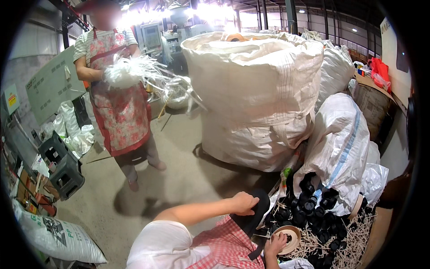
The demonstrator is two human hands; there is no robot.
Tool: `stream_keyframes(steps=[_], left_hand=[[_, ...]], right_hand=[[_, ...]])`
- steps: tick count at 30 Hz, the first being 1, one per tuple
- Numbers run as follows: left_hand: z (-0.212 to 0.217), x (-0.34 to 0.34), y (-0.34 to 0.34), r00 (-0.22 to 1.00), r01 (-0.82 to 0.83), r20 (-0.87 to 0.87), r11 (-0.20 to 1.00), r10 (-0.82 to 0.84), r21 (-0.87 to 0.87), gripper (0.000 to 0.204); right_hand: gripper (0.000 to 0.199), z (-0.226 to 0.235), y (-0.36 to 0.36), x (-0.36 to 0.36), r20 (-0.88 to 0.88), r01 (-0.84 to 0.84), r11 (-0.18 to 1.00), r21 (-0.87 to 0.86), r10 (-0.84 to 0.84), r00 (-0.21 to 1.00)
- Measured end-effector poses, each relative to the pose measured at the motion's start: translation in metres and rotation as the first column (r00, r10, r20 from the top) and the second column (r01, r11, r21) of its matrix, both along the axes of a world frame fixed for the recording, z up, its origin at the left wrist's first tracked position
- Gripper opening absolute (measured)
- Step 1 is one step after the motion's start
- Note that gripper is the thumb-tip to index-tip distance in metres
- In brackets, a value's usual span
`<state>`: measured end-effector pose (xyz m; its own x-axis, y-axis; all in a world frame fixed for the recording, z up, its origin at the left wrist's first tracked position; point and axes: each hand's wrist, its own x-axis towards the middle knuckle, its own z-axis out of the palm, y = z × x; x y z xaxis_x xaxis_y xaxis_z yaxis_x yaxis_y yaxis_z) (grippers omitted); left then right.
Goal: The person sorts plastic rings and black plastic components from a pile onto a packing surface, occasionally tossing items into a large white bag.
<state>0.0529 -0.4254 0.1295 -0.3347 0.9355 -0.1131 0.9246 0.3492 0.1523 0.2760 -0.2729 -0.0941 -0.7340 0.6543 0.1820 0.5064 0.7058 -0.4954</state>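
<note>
My left hand (244, 202) reaches out from a white sleeve and closes over the top of a dark, rounded black piece (254, 217) that stands above my red checked apron (224, 246). My right hand (274, 245) comes in at the lower edge and grips a round beige ring (291, 237) with a dark centre. Both hands are just left of a heap of black round caps (309, 206) mixed with thin pale sticks (345, 242) on the floor.
A tall white woven bulk sack (255, 89) stands ahead, with smaller white sacks (340, 148) leaning over the heap. A person in a flowered apron (118, 107) stands at left, holding a bundle of white strips (134, 71). A dark crate (62, 168) and a printed sack (58, 237) lie at left.
</note>
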Motion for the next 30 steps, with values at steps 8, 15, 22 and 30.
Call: stream_keyframes(steps=[8,15,22,30], left_hand=[[-0.003,-0.002,-0.002,1.0,-0.008,0.024,0.998,0.006,0.061,0.046],[-0.007,0.001,0.001,0.998,-0.037,0.056,0.997,0.033,0.071,0.048],[0.045,-0.054,-0.025,0.606,-0.477,0.78,0.855,0.152,0.204,0.076],[0.196,-0.166,-0.113,0.759,-0.632,0.65,-0.198,0.036,0.749,0.075]], right_hand=[[0.042,0.002,-0.001,-0.003,0.022,0.036,0.997,-0.068,-0.034,0.999],[0.024,-0.028,0.009,0.001,-0.067,0.032,0.997,0.064,-0.028,0.997],[0.043,0.0,0.003,0.002,0.012,0.103,0.995,0.016,-0.103,0.995],[0.025,0.001,0.0,-0.001,0.034,0.075,0.996,0.049,-0.077,0.996]])
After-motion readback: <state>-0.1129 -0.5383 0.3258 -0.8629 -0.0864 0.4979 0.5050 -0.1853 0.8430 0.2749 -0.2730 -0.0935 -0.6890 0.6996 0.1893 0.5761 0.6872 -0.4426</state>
